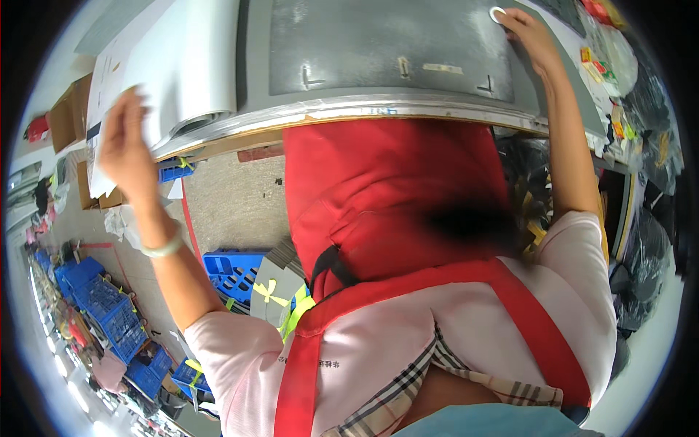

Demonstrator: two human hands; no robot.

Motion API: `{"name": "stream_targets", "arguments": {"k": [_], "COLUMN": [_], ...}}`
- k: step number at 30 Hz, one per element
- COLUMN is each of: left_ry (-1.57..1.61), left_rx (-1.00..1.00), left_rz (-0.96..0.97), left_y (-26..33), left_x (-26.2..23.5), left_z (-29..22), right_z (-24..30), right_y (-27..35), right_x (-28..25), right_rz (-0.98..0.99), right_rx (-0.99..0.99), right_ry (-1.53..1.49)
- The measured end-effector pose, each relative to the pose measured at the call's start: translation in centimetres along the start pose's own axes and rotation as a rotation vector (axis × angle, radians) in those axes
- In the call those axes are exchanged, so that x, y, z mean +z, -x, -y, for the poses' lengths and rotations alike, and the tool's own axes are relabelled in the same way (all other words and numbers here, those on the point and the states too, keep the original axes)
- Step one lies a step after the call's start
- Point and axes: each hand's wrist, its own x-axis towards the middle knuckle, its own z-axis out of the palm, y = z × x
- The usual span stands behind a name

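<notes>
My right hand (530, 35) reaches to the far right of the table, its fingers closed on a small white ring (497, 14). It is held at the edge of a dark grey panel (378, 44) with pale smudges, black corner marks and small tape strips. My left hand (127, 142) is raised at the table's left end, somewhat blurred by motion. Its fingers point up, loosely stretched, and nothing shows in them. Beside it a large white sheet (207, 58) curls over at the table's front edge; whether the hand touches it I cannot tell.
The table's front edge (378, 113) runs close before my red apron (393, 189). Clear plastic bags (615, 62) lie along the right end. Below left are a blue crate (231, 271), stacked grey boards (273, 288) with yellow ribbons, and a cardboard box (70, 113).
</notes>
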Motion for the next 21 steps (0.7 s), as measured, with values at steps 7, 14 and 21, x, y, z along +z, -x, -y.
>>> {"name": "stream_targets", "arguments": {"k": [7, 14, 21], "left_ry": [-0.39, -0.459, -0.434], "left_rx": [0.494, 0.372, 0.358], "left_rz": [0.61, 0.74, 0.656], "left_y": [6.5, 6.8, 7.6], "left_x": [13.2, 13.8, 13.4], "left_z": [-5.9, -4.8, -4.2], "right_z": [0.8, 0.8, 1.5], "right_y": [-1.7, -0.4, 0.0], "right_x": [2.0, 2.0, 2.9], "right_rz": [0.13, 0.05, 0.068], "right_rx": [0.034, -0.013, -0.032], "right_ry": [-0.118, -0.032, -0.026]}}
